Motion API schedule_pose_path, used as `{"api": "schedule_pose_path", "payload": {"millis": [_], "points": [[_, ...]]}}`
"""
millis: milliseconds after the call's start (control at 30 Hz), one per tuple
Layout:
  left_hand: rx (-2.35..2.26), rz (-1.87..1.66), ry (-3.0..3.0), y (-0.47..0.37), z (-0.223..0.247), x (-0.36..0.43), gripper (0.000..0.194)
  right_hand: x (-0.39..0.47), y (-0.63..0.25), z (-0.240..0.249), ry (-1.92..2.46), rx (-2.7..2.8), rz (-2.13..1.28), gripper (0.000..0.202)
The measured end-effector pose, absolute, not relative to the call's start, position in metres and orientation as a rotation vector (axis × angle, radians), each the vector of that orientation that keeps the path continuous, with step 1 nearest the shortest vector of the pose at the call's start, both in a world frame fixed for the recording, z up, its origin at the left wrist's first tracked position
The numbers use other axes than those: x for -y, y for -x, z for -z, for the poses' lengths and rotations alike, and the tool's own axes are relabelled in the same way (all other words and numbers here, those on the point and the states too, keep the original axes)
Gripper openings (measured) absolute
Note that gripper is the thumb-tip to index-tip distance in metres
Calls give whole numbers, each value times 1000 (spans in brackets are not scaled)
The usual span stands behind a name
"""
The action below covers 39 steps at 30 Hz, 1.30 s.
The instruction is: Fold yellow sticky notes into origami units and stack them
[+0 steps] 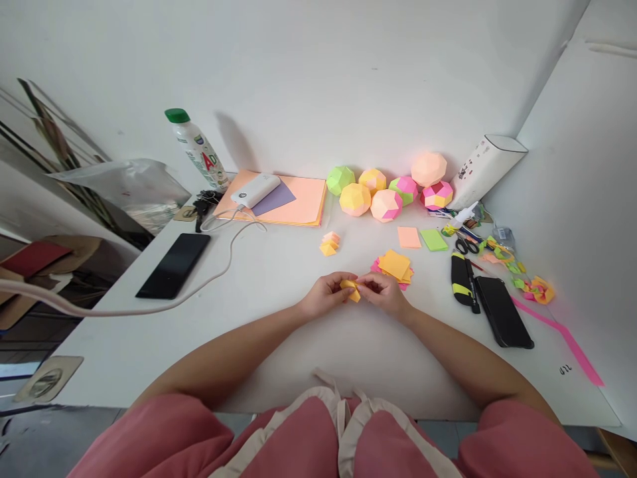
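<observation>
Both my hands meet over the middle of the white table, around a small folded orange paper (351, 291). My left hand (326, 294) pinches its left side between thumb and fingers. On the right side, my right hand (385, 294) has its thumb and fingertips closed on the same paper. Just behind my right hand lies a stack of orange and pink square papers (397, 264). Behind my left hand is a small pile of folded orange and peach pieces (329, 244). A peach pad (409, 238) and a green pad (434, 240) lie further back.
Folded paper balls (355, 200) stand by the wall. A bottle (202, 154), a power bank (256, 190) on papers and a phone (174, 265) are at left. Right hold scissors (466, 245), a cutter (462, 280), another phone (503, 312) and paper scraps.
</observation>
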<state>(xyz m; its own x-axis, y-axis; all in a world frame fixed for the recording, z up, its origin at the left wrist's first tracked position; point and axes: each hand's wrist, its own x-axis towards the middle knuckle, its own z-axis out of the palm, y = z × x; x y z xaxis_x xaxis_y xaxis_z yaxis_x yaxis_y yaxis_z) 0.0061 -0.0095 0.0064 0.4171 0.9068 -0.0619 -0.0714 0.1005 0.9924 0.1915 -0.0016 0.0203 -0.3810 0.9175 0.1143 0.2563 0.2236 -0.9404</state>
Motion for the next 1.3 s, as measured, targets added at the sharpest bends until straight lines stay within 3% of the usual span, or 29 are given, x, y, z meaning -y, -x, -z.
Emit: {"api": "schedule_pose_path", "payload": {"millis": [267, 467, 733, 1300], "points": [[-901, -903, -1217, -6, -6, 10, 38, 4, -190, -20, 1044, 1848, -1073, 17], [-844, -953, -1229, -7, -6, 10, 30, 5, -188, -21, 981, 1917, -971, 18], [-894, -985, -1542, -7, -14, 10, 26, 6, -186, -18, 954, 1927, -808, 15], [-933, -1006, -1537, -5, -10, 11, 27, 2, -191, -11, 1087, 1683, -1267, 25]]}}
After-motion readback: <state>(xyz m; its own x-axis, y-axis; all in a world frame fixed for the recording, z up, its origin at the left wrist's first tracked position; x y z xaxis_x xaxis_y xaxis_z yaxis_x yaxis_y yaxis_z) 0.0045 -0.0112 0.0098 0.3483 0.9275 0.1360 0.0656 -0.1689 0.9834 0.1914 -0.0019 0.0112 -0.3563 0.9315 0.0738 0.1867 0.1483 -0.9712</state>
